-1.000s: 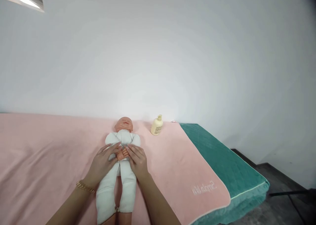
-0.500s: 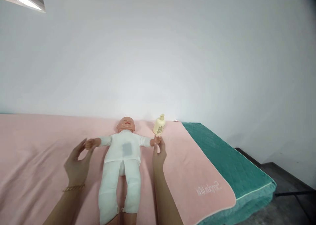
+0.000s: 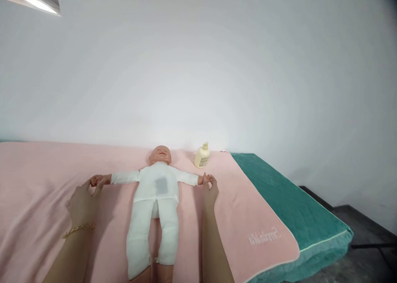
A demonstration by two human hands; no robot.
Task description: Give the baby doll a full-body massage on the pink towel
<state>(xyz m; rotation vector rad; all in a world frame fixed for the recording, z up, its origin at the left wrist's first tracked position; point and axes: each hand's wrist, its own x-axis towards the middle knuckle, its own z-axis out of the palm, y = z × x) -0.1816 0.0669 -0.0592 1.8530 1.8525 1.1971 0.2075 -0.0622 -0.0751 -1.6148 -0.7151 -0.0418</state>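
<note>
A baby doll (image 3: 155, 185) with a white body and a grey patch on its chest lies on its back on a pink blanket (image 3: 242, 217). Both its arms are stretched straight out to the sides. My left hand (image 3: 83, 202), with a gold bracelet at the wrist, pinches the doll's hand (image 3: 96, 180) at the left. At the right, my right hand (image 3: 211, 192) holds the doll's other hand (image 3: 207, 178) between thumb and fingers.
A pale yellow pump bottle (image 3: 202, 156) stands on the blanket beyond my right hand. The green mattress (image 3: 288, 200) shows at the right, with its edge above a dark floor. A pale wall rises behind.
Both of my hands have moved outward, holding the doll's hands. The doll's arms are now stretched wider apart. The view has shifted slightly.
</note>
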